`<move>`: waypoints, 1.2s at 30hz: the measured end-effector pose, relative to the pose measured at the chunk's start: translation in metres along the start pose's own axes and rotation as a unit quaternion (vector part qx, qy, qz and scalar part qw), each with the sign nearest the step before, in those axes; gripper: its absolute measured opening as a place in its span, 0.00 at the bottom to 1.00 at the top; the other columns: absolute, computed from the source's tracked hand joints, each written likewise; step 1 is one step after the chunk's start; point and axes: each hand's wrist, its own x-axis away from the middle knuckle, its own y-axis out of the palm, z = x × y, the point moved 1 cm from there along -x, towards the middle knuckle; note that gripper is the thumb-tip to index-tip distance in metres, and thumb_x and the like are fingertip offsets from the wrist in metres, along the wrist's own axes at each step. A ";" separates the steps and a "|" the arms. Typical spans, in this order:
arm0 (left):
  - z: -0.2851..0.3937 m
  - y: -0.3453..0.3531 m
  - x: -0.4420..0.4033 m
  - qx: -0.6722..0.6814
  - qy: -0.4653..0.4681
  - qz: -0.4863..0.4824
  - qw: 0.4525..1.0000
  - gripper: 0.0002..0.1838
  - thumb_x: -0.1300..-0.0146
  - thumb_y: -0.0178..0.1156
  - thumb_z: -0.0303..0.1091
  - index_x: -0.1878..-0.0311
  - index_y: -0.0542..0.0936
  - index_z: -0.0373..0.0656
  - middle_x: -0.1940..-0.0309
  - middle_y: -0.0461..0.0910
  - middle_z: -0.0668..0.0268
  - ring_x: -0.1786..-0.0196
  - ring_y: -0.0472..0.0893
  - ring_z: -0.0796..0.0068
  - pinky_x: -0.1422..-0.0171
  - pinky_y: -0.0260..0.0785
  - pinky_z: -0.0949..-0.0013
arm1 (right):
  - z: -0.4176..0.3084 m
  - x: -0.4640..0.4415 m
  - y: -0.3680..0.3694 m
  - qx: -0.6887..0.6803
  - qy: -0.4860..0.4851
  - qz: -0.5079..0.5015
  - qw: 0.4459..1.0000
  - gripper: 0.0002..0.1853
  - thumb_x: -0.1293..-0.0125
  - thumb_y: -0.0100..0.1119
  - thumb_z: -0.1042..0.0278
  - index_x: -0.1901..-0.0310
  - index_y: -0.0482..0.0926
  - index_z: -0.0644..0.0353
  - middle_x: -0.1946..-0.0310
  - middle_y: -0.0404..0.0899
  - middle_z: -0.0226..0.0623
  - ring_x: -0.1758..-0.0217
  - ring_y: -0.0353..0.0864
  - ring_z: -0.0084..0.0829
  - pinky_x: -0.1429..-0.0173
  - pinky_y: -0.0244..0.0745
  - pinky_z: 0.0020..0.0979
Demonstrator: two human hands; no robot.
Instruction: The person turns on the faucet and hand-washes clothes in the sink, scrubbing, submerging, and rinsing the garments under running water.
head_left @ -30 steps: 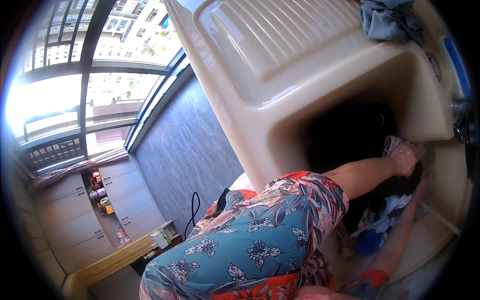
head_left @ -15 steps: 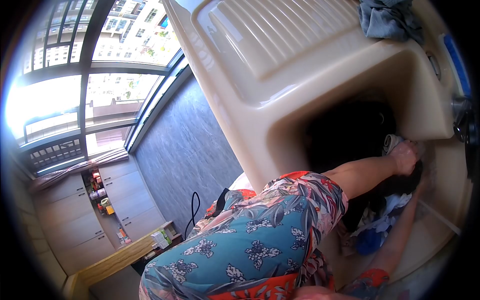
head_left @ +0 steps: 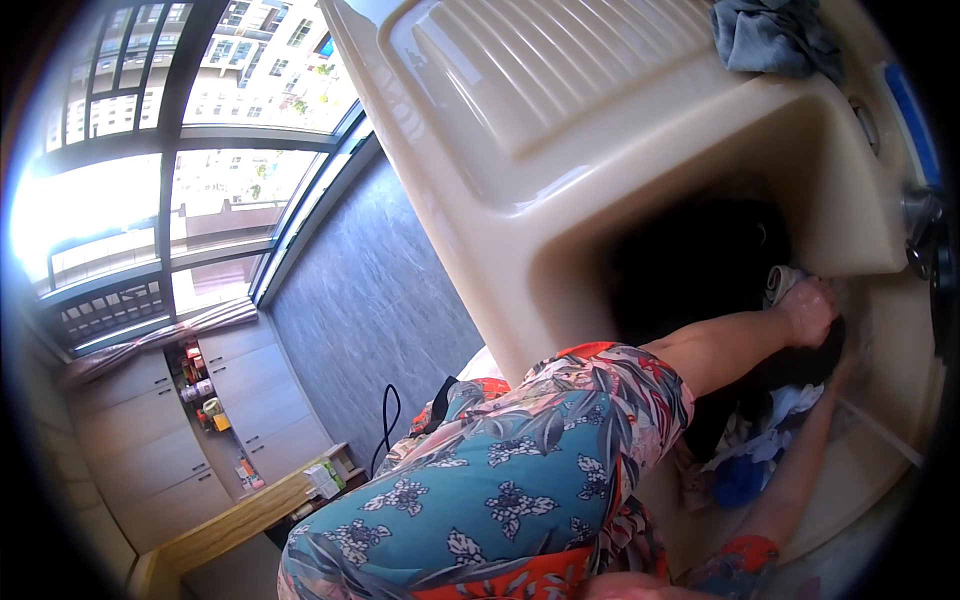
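My left hand (head_left: 808, 312) is closed in a fist on black cloth (head_left: 700, 270) in the deep basin of a beige sink (head_left: 585, 215). A rolled light-grey edge of fabric (head_left: 780, 284) shows beside its knuckles. From the lower right my right forearm (head_left: 800, 470) reaches up to the same spot; the fingers of my right hand are hidden by the cloth and the left hand. White and light-blue fabric (head_left: 790, 405) and a bright blue piece (head_left: 738, 482) lie between the two arms.
A ribbed washboard (head_left: 560, 70) is moulded into the sink top. Grey-blue cloth (head_left: 775, 38) lies on the rim, near a blue brush-like object (head_left: 910, 125) and a dark faucet (head_left: 925, 215). Windows, cabinets (head_left: 260, 380) and grey floor (head_left: 370, 290) show at left.
The view has shifted very slightly. Both arms stay in nearly the same place, with my left fist still on the black cloth.
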 end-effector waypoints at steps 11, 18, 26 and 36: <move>-0.004 0.008 -0.001 0.019 -0.010 -0.014 1.000 0.10 0.59 0.57 0.39 0.75 0.81 0.44 0.70 0.79 0.62 0.59 0.77 0.62 0.51 0.67 0.63 | -0.010 -0.004 0.008 0.031 0.020 0.012 0.999 0.24 0.33 0.38 0.55 0.47 0.73 0.67 0.50 0.73 0.51 0.45 0.71 0.43 0.39 0.61 0.37; 0.003 -0.013 0.005 0.010 -0.053 -0.133 0.990 0.11 0.56 0.55 0.37 0.70 0.80 0.44 0.66 0.79 0.57 0.62 0.79 0.57 0.57 0.73 0.58 | -0.067 0.036 -0.013 0.213 0.056 -0.043 0.975 0.24 0.34 0.41 0.53 0.50 0.75 0.66 0.54 0.75 0.55 0.49 0.74 0.46 0.42 0.65 0.38; -0.006 -0.010 -0.006 0.002 -0.005 -0.119 0.993 0.13 0.44 0.53 0.45 0.61 0.79 0.51 0.60 0.78 0.62 0.56 0.78 0.61 0.51 0.72 0.62 | -0.130 0.034 -0.015 0.049 0.259 0.048 0.963 0.23 0.33 0.44 0.52 0.52 0.76 0.66 0.55 0.78 0.52 0.49 0.76 0.43 0.44 0.67 0.37; 0.023 -0.056 -0.006 0.013 0.077 -0.466 0.881 0.42 0.50 0.36 0.78 0.43 0.73 0.58 0.49 0.74 0.50 0.40 0.68 0.53 0.37 0.55 0.50 | -0.308 0.188 -0.005 0.059 0.153 0.094 0.982 0.29 0.41 0.52 0.44 0.55 0.74 0.67 0.65 0.78 0.55 0.61 0.77 0.55 0.56 0.71 0.43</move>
